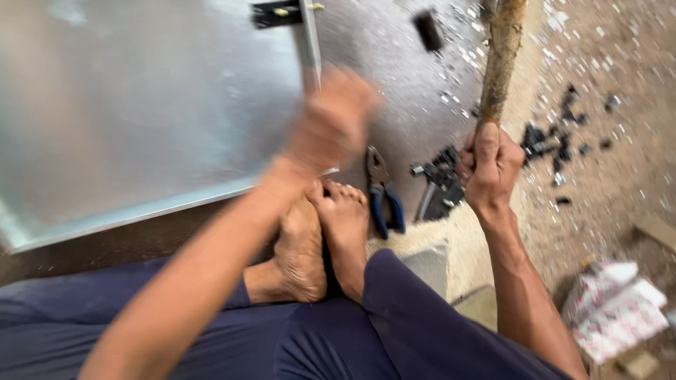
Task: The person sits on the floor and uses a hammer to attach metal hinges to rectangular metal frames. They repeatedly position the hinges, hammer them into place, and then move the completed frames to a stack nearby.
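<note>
My right hand (489,165) is closed around the lower end of a rough wooden handle (501,60) that rises out of the top of the view. My left hand (331,123) is blurred by motion and rests at the edge of a large shiny metal sheet (141,105), close to a narrow metal strip (310,42); whether it grips anything is unclear. My bare feet (317,239) are crossed just below the sheet's corner. Blue-handled pliers (384,193) lie on the floor between my hands.
A dark bracket (276,13) sits at the sheet's top edge. Several small black metal parts (440,179) and scattered bits (556,141) lie on the sandy floor to the right. A crumpled printed wrapper (616,309) lies at the lower right.
</note>
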